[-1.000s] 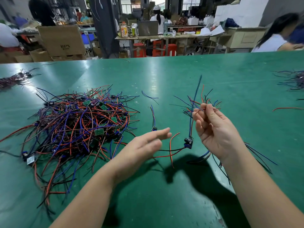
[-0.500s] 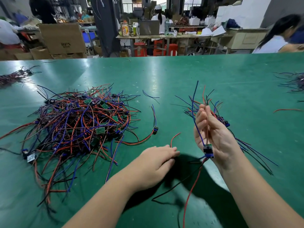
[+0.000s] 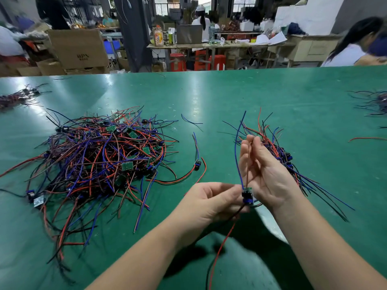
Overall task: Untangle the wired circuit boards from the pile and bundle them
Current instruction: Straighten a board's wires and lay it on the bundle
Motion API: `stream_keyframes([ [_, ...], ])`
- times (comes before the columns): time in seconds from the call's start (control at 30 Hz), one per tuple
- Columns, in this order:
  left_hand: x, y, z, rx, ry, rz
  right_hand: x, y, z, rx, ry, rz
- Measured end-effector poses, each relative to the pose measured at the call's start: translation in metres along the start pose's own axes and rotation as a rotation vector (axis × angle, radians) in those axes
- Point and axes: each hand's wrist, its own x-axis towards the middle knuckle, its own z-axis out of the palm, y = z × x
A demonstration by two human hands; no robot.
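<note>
A busy workshop lies beyond the glossy green table (image 3: 209, 97). Left of the grip sits the tangled pile of red, blue and black wired circuit boards (image 3: 100, 160). The left hand (image 3: 209, 201) pinches one small green board with a blue connector (image 3: 247, 195). The right hand (image 3: 261, 170) pinches its upright leads, and the gathered wire bundle (image 3: 282, 155) fans out behind. The piece looks light, its leads limp and snag-prone, so it is best held by the board edges.
</note>
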Motion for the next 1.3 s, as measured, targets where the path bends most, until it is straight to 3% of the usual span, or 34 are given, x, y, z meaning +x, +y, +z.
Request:
stream_keyframes([
  [0.2, 0.000, 0.003, -0.003, -0.077, 0.158, 0.043, 0.007, 0.003, -0.008, -0.291, -0.029, -0.090],
  [0.27, 0.000, 0.006, -0.008, -0.108, 0.214, 0.082, 0.006, 0.002, -0.012, -0.488, -0.042, 0.009],
  [0.37, -0.001, 0.010, -0.014, -0.069, 0.198, 0.109, 0.001, 0.002, -0.018, -0.751, -0.198, 0.222],
  [0.47, -0.003, 0.010, -0.015, -0.037, 0.194, 0.084, -0.002, 0.003, -0.019, -0.887, -0.295, 0.242],
  [0.67, 0.000, 0.007, -0.012, -0.044, 0.353, 0.011, 0.001, 0.006, -0.021, -0.953, -0.250, 0.093],
  [0.83, -0.001, 0.005, -0.011, 0.001, 0.387, 0.001, 0.001, 0.005, -0.023, -1.018, -0.285, 0.129],
  [0.97, -0.002, 0.004, -0.010, 0.040, 0.365, -0.042, 0.003, 0.004, -0.025, -1.080, -0.276, 0.129],
  [1.3, -0.005, 0.007, -0.008, 0.109, 0.115, -0.181, 0.021, -0.011, -0.035, -0.980, 0.099, -0.145],
])
